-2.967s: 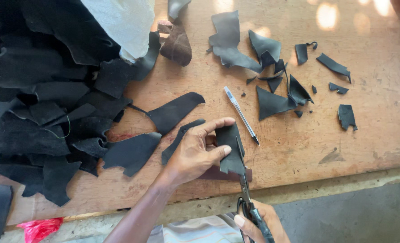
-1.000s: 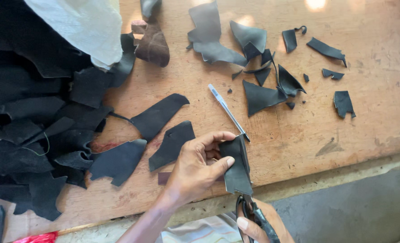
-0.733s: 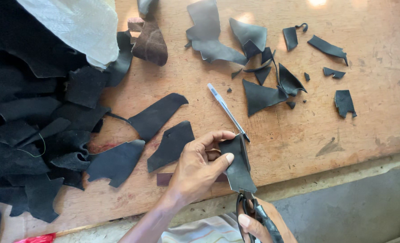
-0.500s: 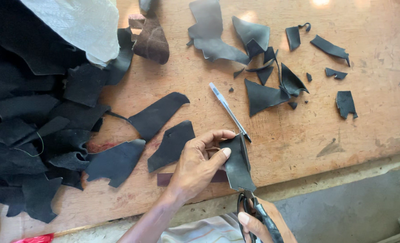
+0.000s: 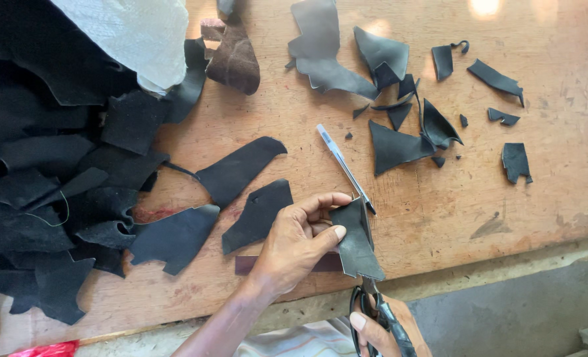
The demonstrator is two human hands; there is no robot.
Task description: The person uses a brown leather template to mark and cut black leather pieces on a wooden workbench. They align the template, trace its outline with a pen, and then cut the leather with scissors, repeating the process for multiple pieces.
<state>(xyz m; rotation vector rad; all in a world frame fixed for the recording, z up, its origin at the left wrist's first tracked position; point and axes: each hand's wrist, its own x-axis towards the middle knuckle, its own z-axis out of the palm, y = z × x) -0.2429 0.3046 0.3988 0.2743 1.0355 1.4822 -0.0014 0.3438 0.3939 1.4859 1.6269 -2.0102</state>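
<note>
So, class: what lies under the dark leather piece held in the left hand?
Under the leather piece, a dark brown strip lies on the wooden table, and scissors meet its lower edge. The left hand covers the strip's middle; the blades are hidden.

A worn wooden counter (image 5: 479, 218), scuffed and stained, carries everything. A heap of black leather offcuts (image 5: 49, 178) covers its left side, with a white woven cloth (image 5: 132, 33) on top at the far end. Three larger black cut pieces (image 5: 241, 168) lie near the middle, beside a pen (image 5: 343, 165). A brown scrap (image 5: 234, 59) sits at the far edge, small black trimmings (image 5: 406, 125) are scattered to the right, and a dark brown strip (image 5: 287, 263) lies near the front edge
</note>
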